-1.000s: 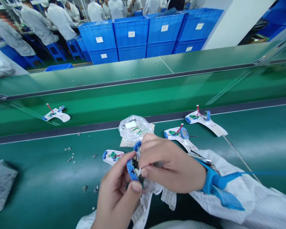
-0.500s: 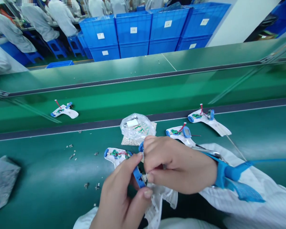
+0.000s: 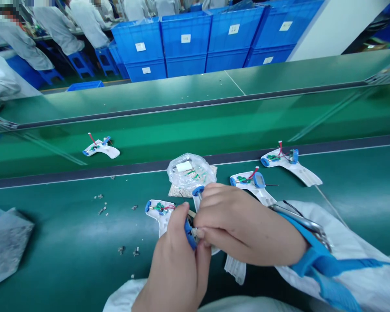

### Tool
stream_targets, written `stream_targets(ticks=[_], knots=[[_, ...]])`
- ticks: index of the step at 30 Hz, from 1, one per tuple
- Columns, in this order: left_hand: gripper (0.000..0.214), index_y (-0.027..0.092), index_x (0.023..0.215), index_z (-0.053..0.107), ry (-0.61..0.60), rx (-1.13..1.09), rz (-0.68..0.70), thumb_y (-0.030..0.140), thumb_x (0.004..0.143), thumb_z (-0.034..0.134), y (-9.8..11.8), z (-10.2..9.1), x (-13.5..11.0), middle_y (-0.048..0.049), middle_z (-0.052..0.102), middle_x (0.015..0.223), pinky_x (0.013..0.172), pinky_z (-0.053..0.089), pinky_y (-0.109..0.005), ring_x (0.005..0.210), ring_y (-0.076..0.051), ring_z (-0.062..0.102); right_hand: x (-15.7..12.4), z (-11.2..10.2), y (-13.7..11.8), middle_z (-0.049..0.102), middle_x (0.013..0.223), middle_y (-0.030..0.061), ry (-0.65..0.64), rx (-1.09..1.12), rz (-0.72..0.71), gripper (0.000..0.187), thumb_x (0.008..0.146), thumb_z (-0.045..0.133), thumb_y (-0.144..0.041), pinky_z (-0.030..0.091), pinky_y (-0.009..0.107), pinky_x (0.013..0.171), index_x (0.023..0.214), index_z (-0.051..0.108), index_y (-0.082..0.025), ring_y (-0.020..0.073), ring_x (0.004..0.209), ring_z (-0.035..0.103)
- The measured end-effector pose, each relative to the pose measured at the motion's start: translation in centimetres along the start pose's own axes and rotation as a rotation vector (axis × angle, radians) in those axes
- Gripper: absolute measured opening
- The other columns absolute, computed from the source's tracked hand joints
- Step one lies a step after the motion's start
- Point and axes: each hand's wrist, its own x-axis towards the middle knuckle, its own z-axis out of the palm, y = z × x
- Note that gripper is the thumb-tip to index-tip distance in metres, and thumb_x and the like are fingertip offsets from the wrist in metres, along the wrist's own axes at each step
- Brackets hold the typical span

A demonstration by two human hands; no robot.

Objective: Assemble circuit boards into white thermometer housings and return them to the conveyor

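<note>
Grip clenched: left hand [image 3: 173, 264] and right hand [image 3: 243, 229] pinch a blue-rimmed component [image 3: 190, 234]; white bag label [image 3: 184, 166] unreadable.

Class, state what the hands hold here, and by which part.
The left hand and right hand pinch a blue-rimmed electronic assembly by its rim; fingers hide the rest.

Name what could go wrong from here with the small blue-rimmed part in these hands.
The blue-rimmed part is pinched between the left hand and the right hand, so its small fittings might bend or slip. Loose small metal pieces on the green bench surface could get knocked away or mixed up. The blue wrist strap might snag on things near the right hand.
</note>
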Motion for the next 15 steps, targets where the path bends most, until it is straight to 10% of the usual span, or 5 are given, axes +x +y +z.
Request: stream_targets(ticks=[15], knots=[[0.039,0.014,0.122,0.029,0.145,0.401,0.039,0.011,0.083,0.036,-0.1,2.0,-0.6,-0.0142,0.068,0.083,0.050,0.041,-0.035,0.057,-0.029,0.066,-1.2,4.8,-3.8,0.057,0.063,0.0046,0.341,-0.332,0.320,0.022,0.077,0.042,-0.005,0.040,0.034,0.071,0.069,0.059,-0.016,0.0179,0.062,0.049]])
